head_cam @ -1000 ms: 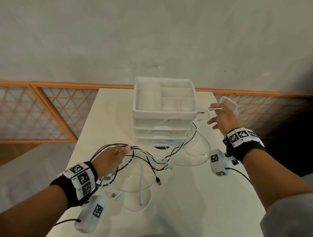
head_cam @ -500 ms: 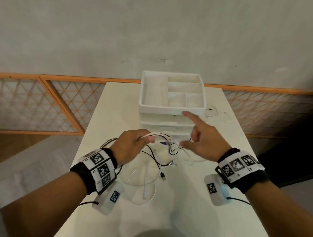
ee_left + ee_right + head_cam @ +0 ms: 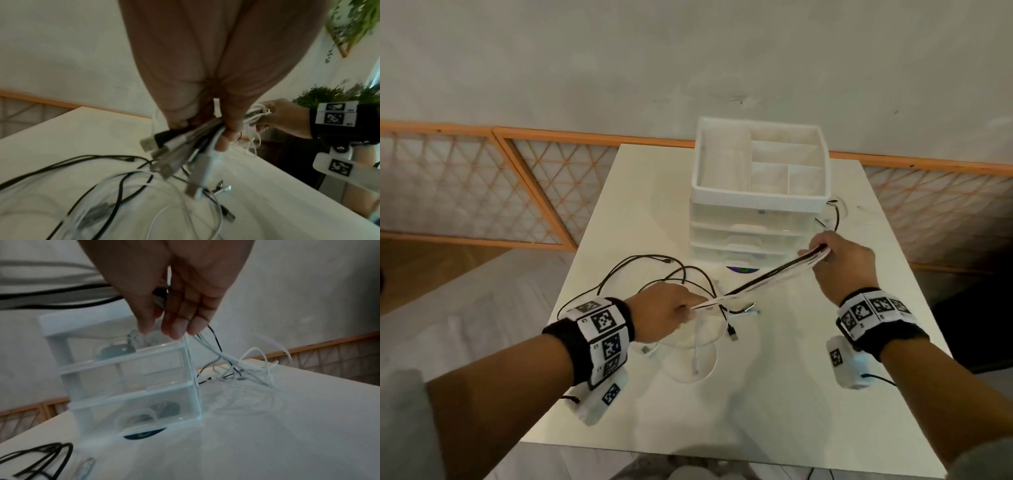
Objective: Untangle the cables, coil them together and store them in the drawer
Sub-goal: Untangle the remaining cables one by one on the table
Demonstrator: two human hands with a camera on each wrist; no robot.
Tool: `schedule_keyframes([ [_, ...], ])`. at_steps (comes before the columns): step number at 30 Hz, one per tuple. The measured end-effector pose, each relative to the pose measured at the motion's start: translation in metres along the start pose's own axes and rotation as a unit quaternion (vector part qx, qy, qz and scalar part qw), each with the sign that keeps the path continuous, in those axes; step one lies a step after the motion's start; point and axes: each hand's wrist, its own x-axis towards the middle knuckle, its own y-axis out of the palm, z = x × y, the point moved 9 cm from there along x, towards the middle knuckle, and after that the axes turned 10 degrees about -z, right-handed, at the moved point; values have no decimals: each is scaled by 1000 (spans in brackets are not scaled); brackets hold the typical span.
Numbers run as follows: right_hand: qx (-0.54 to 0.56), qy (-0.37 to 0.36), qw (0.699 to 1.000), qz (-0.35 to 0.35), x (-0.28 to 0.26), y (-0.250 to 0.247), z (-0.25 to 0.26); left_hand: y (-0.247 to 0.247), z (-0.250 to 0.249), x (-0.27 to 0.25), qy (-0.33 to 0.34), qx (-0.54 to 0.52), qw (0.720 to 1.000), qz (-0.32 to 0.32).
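The left hand (image 3: 664, 317) clenches a bunch of cables (image 3: 767, 277) close to their plug ends, while the right hand (image 3: 840, 260) grips the same bunch further along, so a straight run of black and white cords stretches taut between them above the table (image 3: 791, 394). Held this way, the strands probably line up side by side, which suits drawing them even before coiling. The rest of the cables trail in loose loops (image 3: 654, 270) on the table around the left hand, and more slack lies beside the drawer unit (image 3: 756, 222), behind the right hand. All its drawers look closed, so storing is some way off. The left wrist view shows what the head view hides: several plugs (image 3: 170, 146), fanned out below the curled fingers (image 3: 222, 142), with the right hand holding folded white cord beyond. The right wrist view shows thumb and fingers (image 3: 176, 327) closed on the strands, which drop to the table beside the clear drawers (image 3: 131, 374).
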Motion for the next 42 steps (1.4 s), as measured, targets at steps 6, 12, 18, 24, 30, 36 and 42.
schedule_keyframes([
  [6,-56,67,971,223,-57,65,-21,-12,37,4,-44,45,991,-115],
  [12,-32,-58,958,278,-124,94,52,-30,43,3,-39,49,986,-156],
  [18,-90,-18,943,320,-150,133,56,-36,32,-2,-44,-59,975,-212],
  [24,87,53,986,129,-120,91,46,-47,62,-6,-195,-118,945,-236],
  [30,-87,-65,913,393,-166,136,53,-39,49,1,-171,-160,949,-211],
  [36,-98,-5,944,315,-144,132,41,-43,45,6,-150,-129,960,-197],
  [42,80,80,992,57,-55,18,22,-51,66,3,-202,-99,949,-223],
])
